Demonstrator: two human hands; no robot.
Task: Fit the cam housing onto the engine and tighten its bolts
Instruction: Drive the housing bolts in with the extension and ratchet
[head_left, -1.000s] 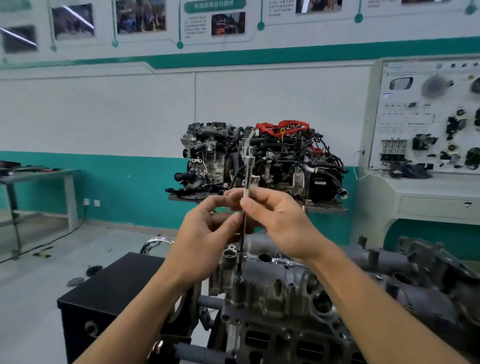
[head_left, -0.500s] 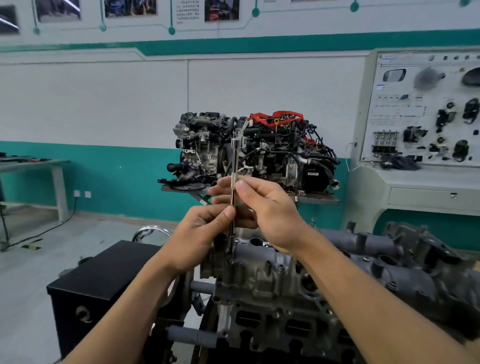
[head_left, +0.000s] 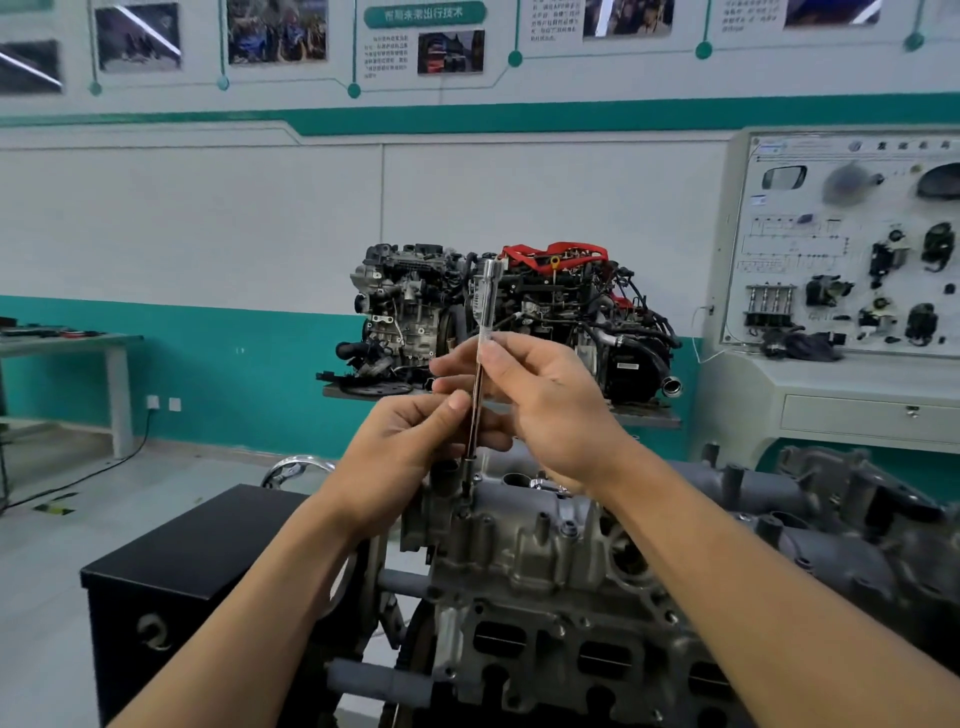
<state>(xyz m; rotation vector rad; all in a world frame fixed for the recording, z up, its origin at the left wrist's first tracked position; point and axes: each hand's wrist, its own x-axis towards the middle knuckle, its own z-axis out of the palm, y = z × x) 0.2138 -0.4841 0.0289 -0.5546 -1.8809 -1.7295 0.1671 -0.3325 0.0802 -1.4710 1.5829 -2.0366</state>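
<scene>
With fingers curled, my left hand (head_left: 400, 457) low and my right hand (head_left: 545, 405) just above both pinch the one long thin steel driver (head_left: 479, 379) standing upright, its tip on the single grey cast-metal cam housing (head_left: 545, 540) atop the engine (head_left: 571, 660).

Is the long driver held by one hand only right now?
No, the left hand and the right hand both pinch the driver, whose tip is down on the cam housing.
</scene>
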